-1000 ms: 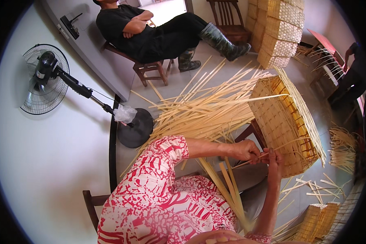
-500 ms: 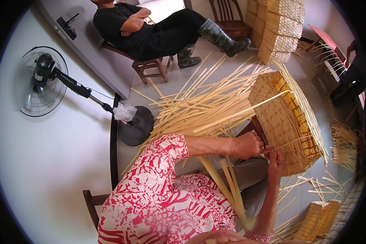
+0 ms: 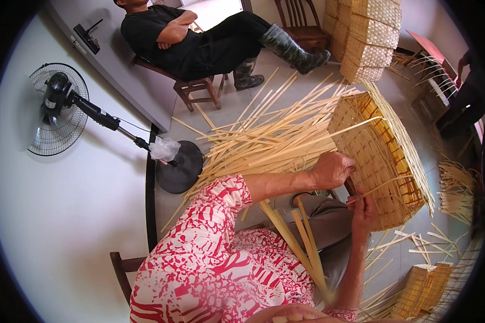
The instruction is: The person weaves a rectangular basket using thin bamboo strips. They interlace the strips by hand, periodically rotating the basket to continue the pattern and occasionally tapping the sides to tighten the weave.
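Note:
A woven bamboo basket [image 3: 369, 156] lies tilted on its side in front of me, its open rim toward the right. My left hand [image 3: 334, 169] is closed beside the basket's near wall; what its fingers hold, if anything, is hidden. Lower down, my right hand [image 3: 362, 207] pinches a thin bamboo strip [image 3: 385, 184] that runs across the wall toward the rim. Another long pale strip [image 3: 355, 126] sticks out from the basket to the left. A dark brown edge [image 3: 350, 186] shows between my hands, too covered to name. Several flat strips [image 3: 302, 242] rest across my lap.
Many loose bamboo strips [image 3: 269, 140] cover the floor ahead. A standing fan [image 3: 59, 102] is at the left wall. Someone in camouflage boots [image 3: 291, 51] sits on a wooden chair [image 3: 199, 89]. Stacked woven baskets [image 3: 369, 40] stand at the far right; another person [image 3: 463, 102] is at the right edge.
My left hand has moved up and away from my right hand, along the basket's wall. My right hand has shifted only slightly and still pinches the strip.

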`<state>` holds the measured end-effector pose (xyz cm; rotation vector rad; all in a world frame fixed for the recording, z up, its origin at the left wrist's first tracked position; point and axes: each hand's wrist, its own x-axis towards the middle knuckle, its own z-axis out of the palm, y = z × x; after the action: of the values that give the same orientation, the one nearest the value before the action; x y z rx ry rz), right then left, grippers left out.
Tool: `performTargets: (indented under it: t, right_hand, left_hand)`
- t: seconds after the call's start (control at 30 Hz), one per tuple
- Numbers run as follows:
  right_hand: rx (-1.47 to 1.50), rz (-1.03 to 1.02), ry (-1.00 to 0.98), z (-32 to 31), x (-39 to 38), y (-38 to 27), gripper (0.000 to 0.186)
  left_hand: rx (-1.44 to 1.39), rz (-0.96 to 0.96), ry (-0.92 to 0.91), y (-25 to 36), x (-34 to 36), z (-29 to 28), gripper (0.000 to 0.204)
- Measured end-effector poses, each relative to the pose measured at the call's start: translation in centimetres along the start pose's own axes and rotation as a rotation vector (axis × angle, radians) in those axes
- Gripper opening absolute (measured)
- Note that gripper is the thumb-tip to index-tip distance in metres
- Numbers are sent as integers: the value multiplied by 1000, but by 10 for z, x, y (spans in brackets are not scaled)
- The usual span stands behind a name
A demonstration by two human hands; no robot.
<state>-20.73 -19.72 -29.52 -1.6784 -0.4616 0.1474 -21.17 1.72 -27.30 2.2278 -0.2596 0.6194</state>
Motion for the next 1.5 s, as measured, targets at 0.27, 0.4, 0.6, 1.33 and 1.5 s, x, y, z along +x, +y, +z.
performTargets:
  t: [0.27,0.4,0.6,1.33,1.5]
  right_hand:
    - [155,-15,-31,0,-1,1,17]
    - [138,6,6,2,-3,-2,20]
    - [184,51,8,6,-6,-11,21]
    - [116,73,-43,6,-11,-7,27]
    - [146,96,-38,4,-13,-7,30]
  left_hand:
    - [-600,-134,-424,13,-15,0,24]
    - [-621,-203,-449,13,-14,-2,19]
    - [-528,-221,-396,11,-10,-6,12]
    - [-684,-165,-171,51,31,14,29]
    - [-870,-204,-412,59,57,32,28]
